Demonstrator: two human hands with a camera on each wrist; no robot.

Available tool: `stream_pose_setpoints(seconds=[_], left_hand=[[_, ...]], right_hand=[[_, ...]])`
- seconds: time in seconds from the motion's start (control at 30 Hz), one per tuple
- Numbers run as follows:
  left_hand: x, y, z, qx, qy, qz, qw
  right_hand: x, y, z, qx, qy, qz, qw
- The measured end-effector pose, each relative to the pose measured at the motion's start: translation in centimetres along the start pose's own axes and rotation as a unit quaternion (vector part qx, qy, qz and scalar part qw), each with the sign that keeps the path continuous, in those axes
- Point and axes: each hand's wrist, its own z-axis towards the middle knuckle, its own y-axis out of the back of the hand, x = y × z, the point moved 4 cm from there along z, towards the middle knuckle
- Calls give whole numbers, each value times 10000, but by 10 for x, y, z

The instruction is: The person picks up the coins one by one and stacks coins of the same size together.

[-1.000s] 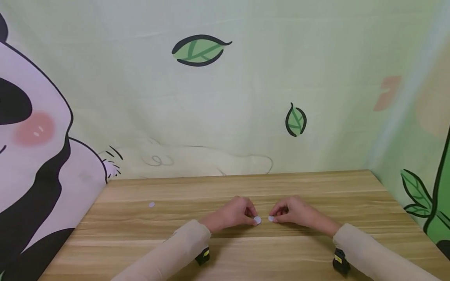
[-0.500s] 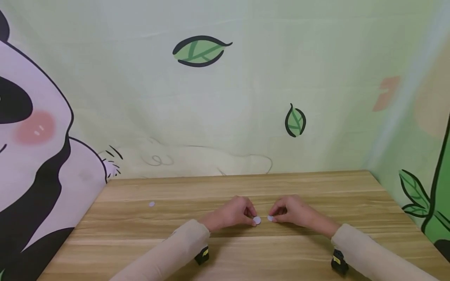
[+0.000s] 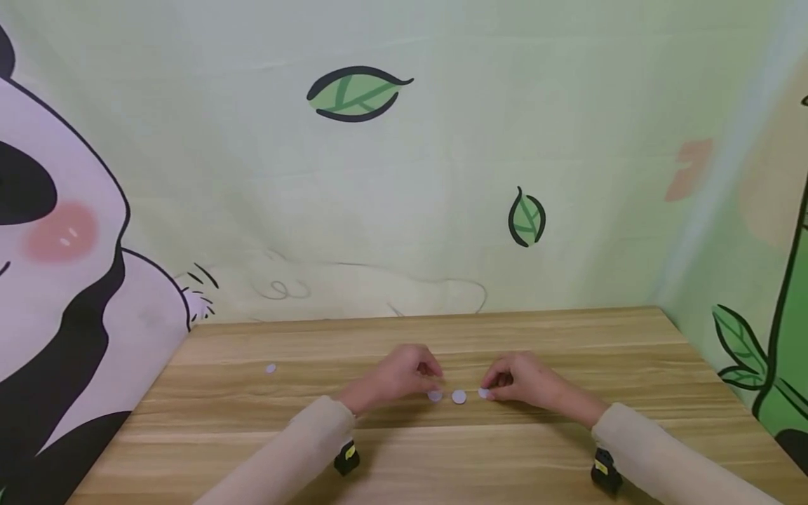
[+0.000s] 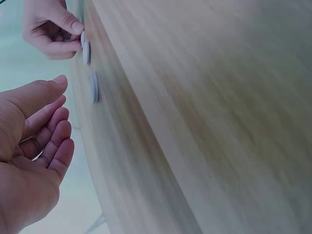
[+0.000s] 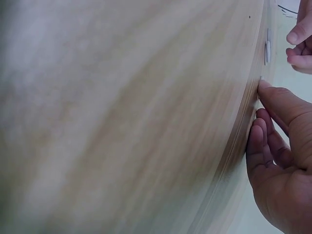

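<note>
Three small flat round white discs lie in a row on the wooden table. My left hand (image 3: 410,373) is just above the left disc (image 3: 435,395); in the left wrist view its thumb and fingers are apart with nothing between them, clear of the nearest disc (image 4: 94,88). The middle disc (image 3: 459,397) lies between the two hands, touched by neither. On the right, my right hand (image 3: 525,377) pinches the right disc (image 3: 484,393) between thumb and fingers, low at the tabletop. The right wrist view hides most of that disc behind the thumb (image 5: 285,105).
Another white disc (image 3: 271,368) lies by itself at the left of the wooden table (image 3: 442,463). A pale green cloth backdrop (image 3: 429,175) with a printed panda and leaves stands behind the table's far edge.
My left hand has let go of the middle disc and shifted left. The left disc has come into view beneath it. My right hand keeps its hold, almost still.
</note>
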Motion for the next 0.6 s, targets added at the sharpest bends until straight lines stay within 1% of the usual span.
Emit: stream_pose_setpoints(seconds=[0.17, 0.33, 0.47, 0.6], left_hand=[[6, 10, -9, -170, 34, 232, 9996], [14, 21, -20, -307, 193, 179, 9992], [23, 31, -30, -449, 248, 130, 9986], [35, 41, -41, -614, 290, 363, 9970]], right_hand=[[0, -1, 0, 15, -7, 46, 10000], [-2, -2, 0, 32, -35, 64, 10000], [-2, -1, 0, 31, -48, 109, 9999], [-3, -1, 0, 42, -53, 163, 9998]])
